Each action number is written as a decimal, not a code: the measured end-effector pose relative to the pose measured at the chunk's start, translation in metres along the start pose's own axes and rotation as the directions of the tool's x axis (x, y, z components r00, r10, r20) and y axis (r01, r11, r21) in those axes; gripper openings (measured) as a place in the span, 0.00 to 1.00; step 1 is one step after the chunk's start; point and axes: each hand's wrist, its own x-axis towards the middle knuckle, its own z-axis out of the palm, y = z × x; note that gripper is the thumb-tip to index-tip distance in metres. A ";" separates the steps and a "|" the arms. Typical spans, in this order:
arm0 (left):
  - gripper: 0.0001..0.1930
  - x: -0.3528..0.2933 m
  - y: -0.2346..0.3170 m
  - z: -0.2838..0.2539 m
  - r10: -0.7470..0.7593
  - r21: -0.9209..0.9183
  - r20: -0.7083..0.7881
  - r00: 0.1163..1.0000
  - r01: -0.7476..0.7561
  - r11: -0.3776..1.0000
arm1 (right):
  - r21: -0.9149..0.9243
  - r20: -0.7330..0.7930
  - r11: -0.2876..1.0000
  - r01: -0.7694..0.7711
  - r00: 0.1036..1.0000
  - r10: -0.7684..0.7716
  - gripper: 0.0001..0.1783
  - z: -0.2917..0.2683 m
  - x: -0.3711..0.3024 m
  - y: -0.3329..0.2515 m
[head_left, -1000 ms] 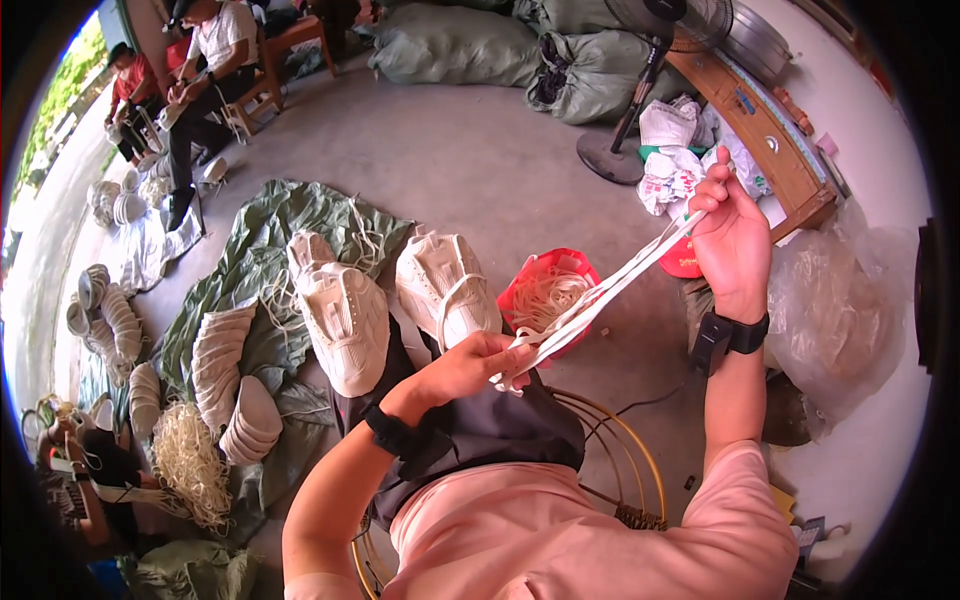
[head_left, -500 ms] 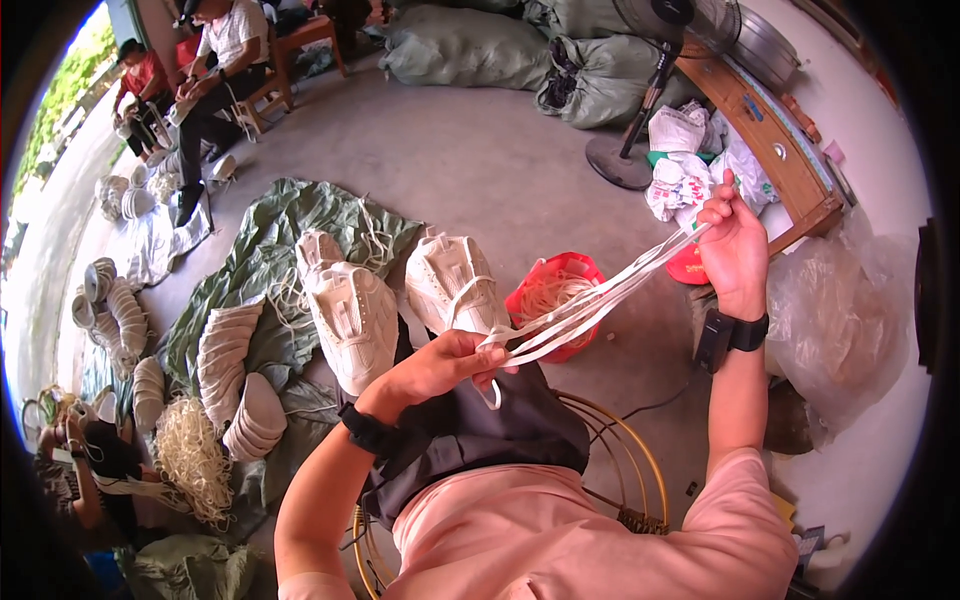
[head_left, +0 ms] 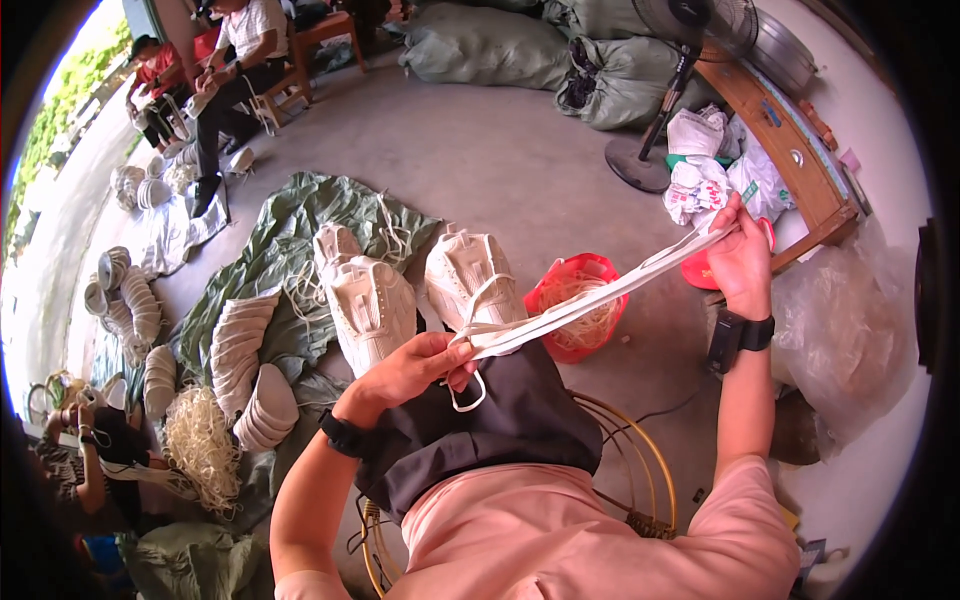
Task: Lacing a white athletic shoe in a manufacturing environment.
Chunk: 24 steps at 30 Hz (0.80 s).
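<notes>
A bundle of white shoelaces (head_left: 610, 291) is stretched between my hands, passing over a red plastic container (head_left: 612, 276) of pale lace-like strands. My left hand (head_left: 415, 366) pinches one end of the bundle above my lap, where a short white loop hangs below the fingers. Raised out to the right, my right hand (head_left: 742, 252) is closed on the other end. Just beyond my left hand, two white sneakers (head_left: 370, 305) (head_left: 466, 268) sit at my knees. A lace runs across the right sneaker. Another pale shoe (head_left: 336, 243) lies behind the left one.
Green sheeting (head_left: 265, 250) lies on the floor at left, with stacked white shoe parts (head_left: 237, 345) and a strand heap (head_left: 200, 435). A standing fan (head_left: 640, 165), white bags (head_left: 698, 185) and wooden furniture (head_left: 790, 150) are at right. Other people (head_left: 240, 65) sit at far left.
The laces between my hands have drawn together into a tighter, narrower band. My right hand is slightly lower. The whole view has shifted, moving the surroundings rightward.
</notes>
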 end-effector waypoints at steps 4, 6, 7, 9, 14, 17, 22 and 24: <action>0.16 -0.013 -0.001 -0.005 0.002 0.004 -0.033 0.999 -0.002 1.000 | 0.016 -0.097 1.000 0.024 0.995 -0.022 0.12 -0.002 0.003 0.000; 0.17 -0.017 -0.003 -0.006 0.017 -0.010 -0.025 1.000 -0.017 1.000 | -0.015 -0.078 0.999 0.039 0.996 -0.041 0.12 -0.007 0.005 -0.005; 0.17 -0.020 -0.004 -0.007 0.016 -0.009 -0.032 0.999 -0.016 1.000 | -0.031 -0.034 0.999 0.034 0.999 -0.035 0.13 -0.010 0.005 -0.007; 0.17 -0.026 -0.005 -0.010 0.004 -0.022 -0.027 1.000 -0.005 1.000 | -0.020 -0.023 1.000 0.018 1.000 -0.019 0.13 -0.016 0.008 -0.009; 0.20 -0.037 -0.004 -0.012 0.019 -0.033 -0.052 0.998 -0.021 0.999 | 0.030 -0.078 0.999 0.018 0.997 -0.016 0.13 -0.026 0.012 -0.010; 0.20 -0.044 0.001 -0.013 0.009 -0.029 -0.067 0.998 -0.011 1.000 | 0.068 -0.102 0.998 0.015 0.995 -0.008 0.12 -0.032 0.016 -0.016; 0.20 -0.055 0.005 -0.015 0.022 -0.017 -0.062 0.998 -0.023 1.000 | 0.103 -0.024 0.994 -0.044 0.999 0.047 0.12 -0.033 0.016 -0.014; 0.18 -0.060 0.010 -0.014 0.007 -0.003 -0.058 0.998 -0.007 1.000 | 0.103 -0.023 0.993 -0.049 0.998 0.051 0.13 -0.032 0.016 -0.014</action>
